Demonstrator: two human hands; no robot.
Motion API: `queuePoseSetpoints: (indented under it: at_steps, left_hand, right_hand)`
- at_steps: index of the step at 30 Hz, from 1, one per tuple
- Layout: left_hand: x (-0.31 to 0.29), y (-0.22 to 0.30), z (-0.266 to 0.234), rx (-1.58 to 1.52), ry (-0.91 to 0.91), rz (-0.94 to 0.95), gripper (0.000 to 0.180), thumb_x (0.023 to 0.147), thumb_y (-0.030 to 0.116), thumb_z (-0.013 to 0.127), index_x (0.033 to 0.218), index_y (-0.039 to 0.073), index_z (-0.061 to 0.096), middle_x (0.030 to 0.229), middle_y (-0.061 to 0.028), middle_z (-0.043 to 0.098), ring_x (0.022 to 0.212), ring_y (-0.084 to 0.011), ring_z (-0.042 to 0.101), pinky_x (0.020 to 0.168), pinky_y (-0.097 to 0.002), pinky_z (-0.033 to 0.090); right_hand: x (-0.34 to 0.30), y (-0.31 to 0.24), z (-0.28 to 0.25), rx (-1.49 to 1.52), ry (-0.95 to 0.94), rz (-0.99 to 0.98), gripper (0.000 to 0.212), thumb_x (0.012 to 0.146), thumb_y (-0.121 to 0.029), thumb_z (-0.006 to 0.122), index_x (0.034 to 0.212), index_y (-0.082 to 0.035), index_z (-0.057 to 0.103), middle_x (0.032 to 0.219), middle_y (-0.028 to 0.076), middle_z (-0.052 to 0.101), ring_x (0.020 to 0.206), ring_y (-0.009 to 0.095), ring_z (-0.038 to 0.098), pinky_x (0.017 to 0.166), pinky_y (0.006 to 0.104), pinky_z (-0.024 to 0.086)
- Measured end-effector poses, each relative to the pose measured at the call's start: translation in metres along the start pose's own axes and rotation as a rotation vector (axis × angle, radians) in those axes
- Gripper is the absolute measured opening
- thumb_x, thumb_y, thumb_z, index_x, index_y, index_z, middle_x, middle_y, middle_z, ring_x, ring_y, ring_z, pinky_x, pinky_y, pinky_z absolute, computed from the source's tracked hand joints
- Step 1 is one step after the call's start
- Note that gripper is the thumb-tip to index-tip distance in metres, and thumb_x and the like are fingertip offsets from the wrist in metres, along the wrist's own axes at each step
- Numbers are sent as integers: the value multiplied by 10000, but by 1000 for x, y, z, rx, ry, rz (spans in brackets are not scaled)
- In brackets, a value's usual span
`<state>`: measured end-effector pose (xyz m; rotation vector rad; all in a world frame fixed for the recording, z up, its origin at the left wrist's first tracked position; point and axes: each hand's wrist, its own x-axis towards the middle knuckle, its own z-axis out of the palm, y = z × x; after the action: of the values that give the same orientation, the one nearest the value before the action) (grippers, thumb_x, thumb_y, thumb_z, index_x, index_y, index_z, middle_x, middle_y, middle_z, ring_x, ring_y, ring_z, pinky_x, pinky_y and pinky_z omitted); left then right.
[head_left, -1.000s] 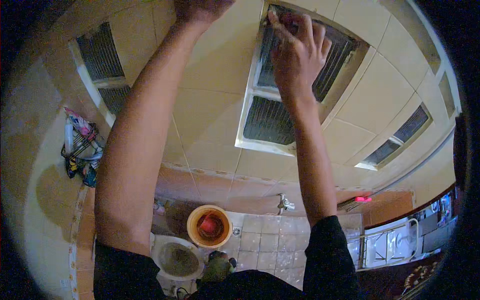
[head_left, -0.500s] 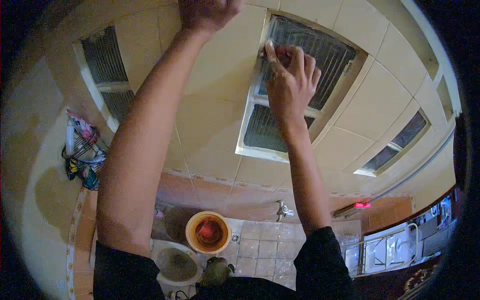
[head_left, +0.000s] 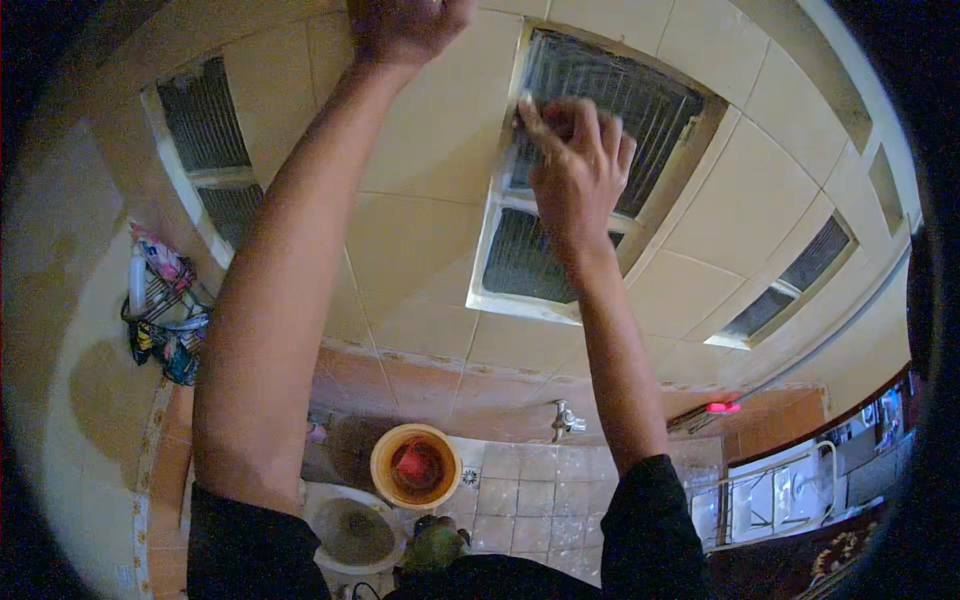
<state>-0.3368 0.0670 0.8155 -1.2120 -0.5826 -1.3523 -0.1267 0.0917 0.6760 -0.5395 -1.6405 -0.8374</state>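
Observation:
High on the tiled wall is a window (head_left: 650,120) with ribbed dark glass and a pale frame. My right hand (head_left: 580,170) is at the left side of its upper pane, with the thumb stretched toward the frame edge and the other fingers curled in. Whatever those fingers hold, if anything, is hidden behind the hand. My left hand (head_left: 410,28) is raised to the left of the window, partly cut off by the upper edge of the view. It looks closed like a fist, and its contents cannot be made out.
Below stand an orange bucket (head_left: 449,476) with something red inside and a toilet (head_left: 390,545). A metal tap (head_left: 567,420) juts from the wall. A wire rack (head_left: 165,295) with packets hangs at left; a pink-headed long-handled tool (head_left: 722,408) leans at right.
My right hand has slid slightly down along the left side of the window frame, still curled. My left hand stays raised, and the whole view has shifted a little.

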Motion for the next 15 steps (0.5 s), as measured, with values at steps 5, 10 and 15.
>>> queuePoseSetpoints:
  at_steps: [5,10,15]
  left_hand:
    - [0,4,0,21,-46,-70,379,939,364,572,1026,12,462,959,-173,468,884,-344,505,802,-460,394]
    - [-2,6,-1,47,-46,-38,370,937,351,580,1033,13,466,958,-174,473,889,-345,509,805,-458,398]
    - [-3,4,-1,7,-56,-67,365,934,342,592,1034,13,472,956,-170,480,898,-346,516,813,-457,399]
  right_hand:
    - [50,7,6,-153,70,26,518,751,-19,686,1171,-309,772,1084,-34,648,1023,224,578,858,398,440]
    - [-26,-6,3,-44,-48,38,412,815,-122,645,1164,-316,746,1131,-9,623,1059,241,568,869,421,447]
    - [23,4,2,-51,-12,50,497,788,-53,658,1192,-328,747,1086,-28,636,1036,225,575,867,404,443]
